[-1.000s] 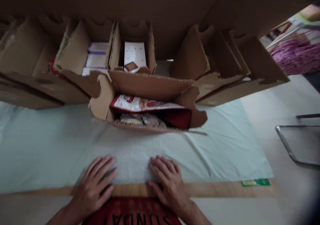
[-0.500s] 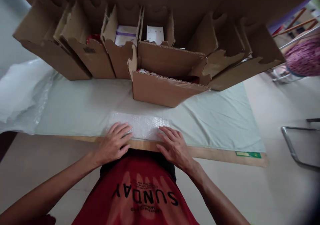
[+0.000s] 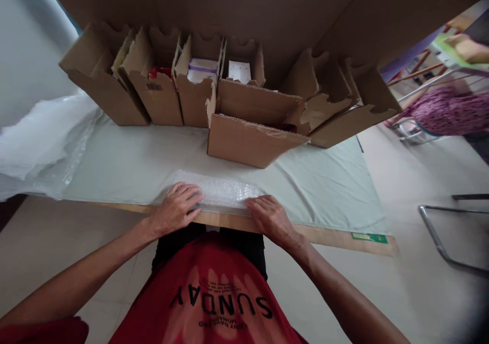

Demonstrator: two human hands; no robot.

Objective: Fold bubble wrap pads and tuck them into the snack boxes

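Note:
A flattened roll of clear bubble wrap (image 3: 223, 189) lies along the near edge of the cloth-covered table. At its left end, my left hand (image 3: 178, 205) has curled fingers over the wrap and the thumb on the near side. My right hand (image 3: 269, 214) grips the right end with its fingers bent and drawn together. Both palms hang near the wooden table edge (image 3: 229, 222). Whether anything lies inside the wrap cannot be made out.
Behind the wrap stands a cardboard box (image 3: 255, 140). Upright cardboard holders, one with white boxes (image 3: 239, 72), line the back. A heap of clear plastic wrapping (image 3: 34, 140) hangs at the left. A metal frame (image 3: 435, 232) stands on the floor at right, with a person in patterned purple clothing (image 3: 446, 111) beyond.
My fingers have gone from lying spread on the bubble wrap to bending round its ends. The wrap looks narrower and more bunched. The view has shifted slightly.

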